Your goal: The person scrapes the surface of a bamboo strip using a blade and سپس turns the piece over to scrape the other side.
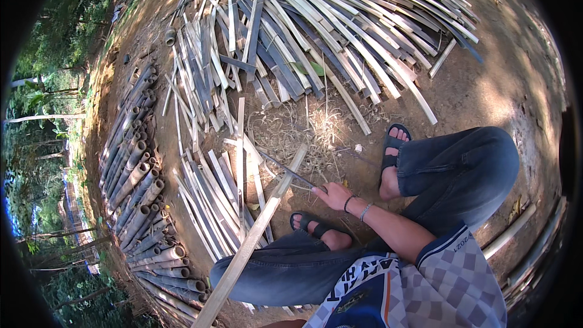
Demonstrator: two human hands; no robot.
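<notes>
My right hand is closed round the handle of a knife. Its long thin dark blade points up and to the left and crosses a pale split bamboo strip near that strip's far end. The strip slants from the lower edge over my bent left leg to the middle of the picture. A sliver of my left forearm shows at the bottom edge; the hand itself is out of sight. Thin curled bamboo shavings lie on the ground beyond the blade.
Split bamboo strips are heaped ahead, with more strips lying nearer on the left. Round bamboo poles are stacked at far left, beside trees. My sandalled feet rest on bare soil. Another pole lies at right.
</notes>
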